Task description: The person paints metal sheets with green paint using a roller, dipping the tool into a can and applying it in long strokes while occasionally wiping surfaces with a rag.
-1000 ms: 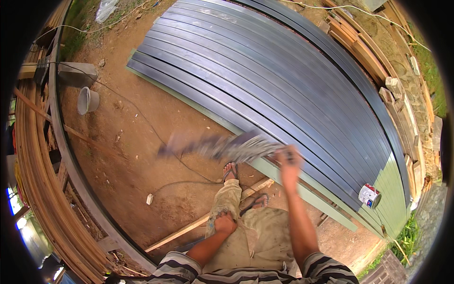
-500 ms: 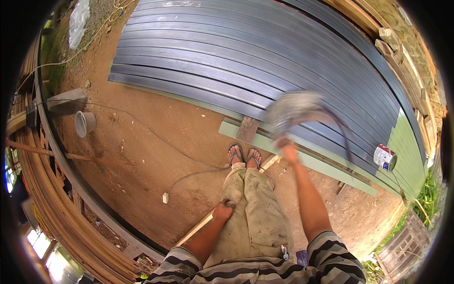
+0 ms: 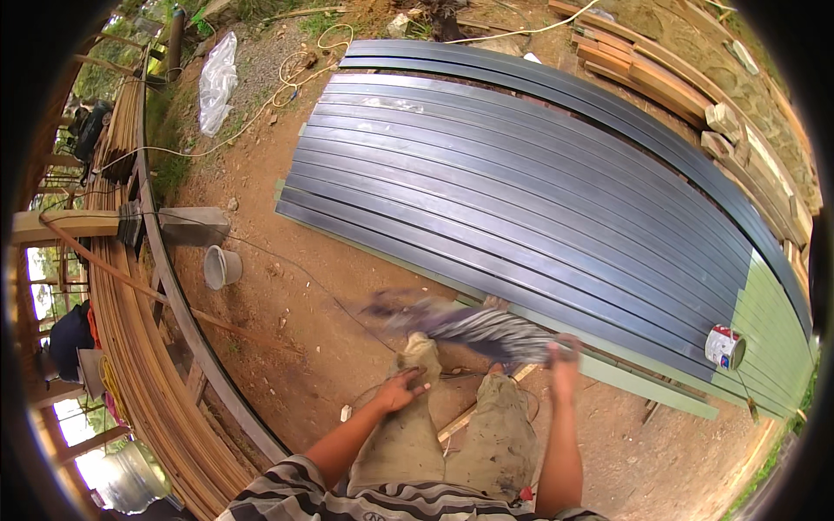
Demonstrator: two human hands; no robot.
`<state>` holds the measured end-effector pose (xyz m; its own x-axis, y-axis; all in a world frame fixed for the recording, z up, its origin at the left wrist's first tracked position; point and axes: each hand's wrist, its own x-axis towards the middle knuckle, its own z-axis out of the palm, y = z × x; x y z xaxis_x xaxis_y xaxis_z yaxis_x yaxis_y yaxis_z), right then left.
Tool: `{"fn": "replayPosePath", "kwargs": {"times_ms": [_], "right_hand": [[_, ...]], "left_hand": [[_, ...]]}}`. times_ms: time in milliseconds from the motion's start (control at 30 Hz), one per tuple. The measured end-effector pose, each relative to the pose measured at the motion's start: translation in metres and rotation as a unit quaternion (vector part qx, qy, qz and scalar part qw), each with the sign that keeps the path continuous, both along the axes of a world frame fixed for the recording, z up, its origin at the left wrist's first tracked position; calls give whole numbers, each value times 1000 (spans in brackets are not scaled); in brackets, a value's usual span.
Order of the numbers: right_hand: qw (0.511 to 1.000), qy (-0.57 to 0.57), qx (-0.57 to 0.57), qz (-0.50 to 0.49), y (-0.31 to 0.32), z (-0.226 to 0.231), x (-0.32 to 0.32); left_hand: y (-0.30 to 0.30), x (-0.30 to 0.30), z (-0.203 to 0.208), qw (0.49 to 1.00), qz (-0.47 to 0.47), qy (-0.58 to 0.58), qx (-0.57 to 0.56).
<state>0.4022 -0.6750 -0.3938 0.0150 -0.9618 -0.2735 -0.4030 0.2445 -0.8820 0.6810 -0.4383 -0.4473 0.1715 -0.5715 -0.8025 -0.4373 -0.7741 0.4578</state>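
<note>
Head view has the striped cloth [image 3: 512,337], over the dark slats [image 3: 521,200] a moment ago, now before the knees [image 3: 502,398], leaving the slats uncovered, one end clenched in the right hand [image 3: 563,350] (left hand [image 3: 400,392] open, empty on a knee).

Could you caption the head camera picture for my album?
Right hand gripping a motion-blurred striped cloth, left hand at the trousers, beside long dark slats.
</note>
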Motion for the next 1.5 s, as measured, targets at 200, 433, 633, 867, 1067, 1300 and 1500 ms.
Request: {"fn": "replayPosePath", "kwargs": {"times_ms": [200, 433, 633, 867, 1067, 1300, 1500], "right_hand": [[772, 229, -335, -489, -29, 121, -236], [803, 372, -384, -264, -267, -76, 59], [551, 55, 86, 828, 210, -201, 630], [533, -208, 75, 817, 262, -145, 684], [912, 52, 117, 389, 2, -168, 531], [852, 291, -339, -273, -171, 6, 247], [903, 278, -275, 178, -247, -282, 582]], "left_hand": [[17, 76, -82, 956, -140, -192, 174], [39, 196, -99, 980, 14, -116, 163], [59, 243, -100, 972, 66, -59, 219], [53, 262, -120, 976, 54, -47, 205], [72, 275, -121, 976, 64, -28, 207], [50, 282, -117, 976, 35, -12, 216], [51, 310, -115, 978, 69, -23, 195]]}}
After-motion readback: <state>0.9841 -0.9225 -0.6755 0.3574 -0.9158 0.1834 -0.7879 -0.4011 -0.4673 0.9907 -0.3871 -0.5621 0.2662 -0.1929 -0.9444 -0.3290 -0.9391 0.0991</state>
